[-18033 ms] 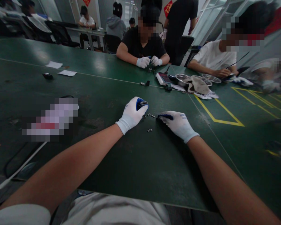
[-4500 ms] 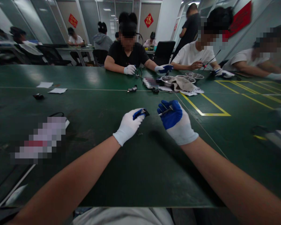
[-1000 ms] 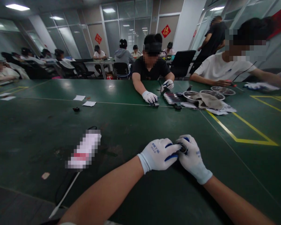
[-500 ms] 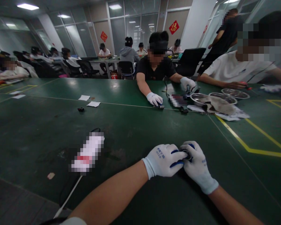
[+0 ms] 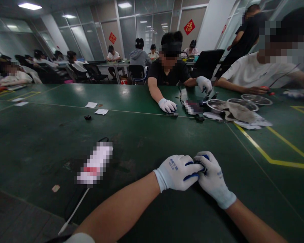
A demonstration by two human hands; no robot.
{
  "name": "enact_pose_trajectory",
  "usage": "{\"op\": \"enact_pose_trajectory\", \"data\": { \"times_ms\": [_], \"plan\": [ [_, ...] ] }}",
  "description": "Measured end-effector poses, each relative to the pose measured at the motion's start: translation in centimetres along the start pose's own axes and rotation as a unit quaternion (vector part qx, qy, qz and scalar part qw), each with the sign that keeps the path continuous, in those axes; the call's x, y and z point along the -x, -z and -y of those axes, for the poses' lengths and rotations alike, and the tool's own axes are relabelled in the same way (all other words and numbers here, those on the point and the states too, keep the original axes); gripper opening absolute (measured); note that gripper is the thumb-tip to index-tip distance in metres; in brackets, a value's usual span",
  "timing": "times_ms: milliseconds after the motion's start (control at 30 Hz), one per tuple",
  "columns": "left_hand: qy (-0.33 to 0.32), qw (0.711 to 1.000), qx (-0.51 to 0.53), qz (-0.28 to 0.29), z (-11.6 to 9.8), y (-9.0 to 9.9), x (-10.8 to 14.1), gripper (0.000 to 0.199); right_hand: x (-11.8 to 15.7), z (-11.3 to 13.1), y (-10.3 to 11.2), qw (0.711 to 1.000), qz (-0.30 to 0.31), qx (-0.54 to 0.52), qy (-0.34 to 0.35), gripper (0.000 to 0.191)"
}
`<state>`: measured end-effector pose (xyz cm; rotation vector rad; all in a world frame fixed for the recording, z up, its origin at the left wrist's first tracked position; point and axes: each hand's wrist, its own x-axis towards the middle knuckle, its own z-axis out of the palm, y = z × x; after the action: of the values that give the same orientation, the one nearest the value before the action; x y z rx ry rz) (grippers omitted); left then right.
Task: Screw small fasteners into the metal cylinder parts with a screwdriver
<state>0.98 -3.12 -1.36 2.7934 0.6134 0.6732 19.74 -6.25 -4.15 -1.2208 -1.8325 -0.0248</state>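
A small dark round object with a shiny rim (image 5: 201,166) is held between my two gloved hands, above the green table (image 5: 131,135). My left hand (image 5: 180,172), in a white glove with blue on the fingers, presses its fingers on the object's left side. Wrapped round its right side is my right hand (image 5: 212,179), in a matching glove. The fingertips of both hands meet at the object, and its underside is hidden by them.
A blurred white-and-red item (image 5: 97,163) with a cable lies left. Across the table, a person's gloved hand (image 5: 168,105) touches a small dark part. Metal bowls (image 5: 216,105) and a grey cloth (image 5: 236,112) are at the back right, near another person.
My hands stay closed on the round object, nearly in place. The person across the table has shifted the gloved hand near the bowls slightly.
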Motion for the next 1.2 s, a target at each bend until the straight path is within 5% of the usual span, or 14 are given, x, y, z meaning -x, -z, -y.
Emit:
{"op": "enact_pose_trajectory", "data": {
  "times_ms": [1200],
  "plan": [
    [-0.004,0.996,0.045,-0.080,0.7,0.8,0.7,0.037,-1.1,0.8,-0.1,0.999,0.010,-0.037,-0.027,0.015]
  ]
}}
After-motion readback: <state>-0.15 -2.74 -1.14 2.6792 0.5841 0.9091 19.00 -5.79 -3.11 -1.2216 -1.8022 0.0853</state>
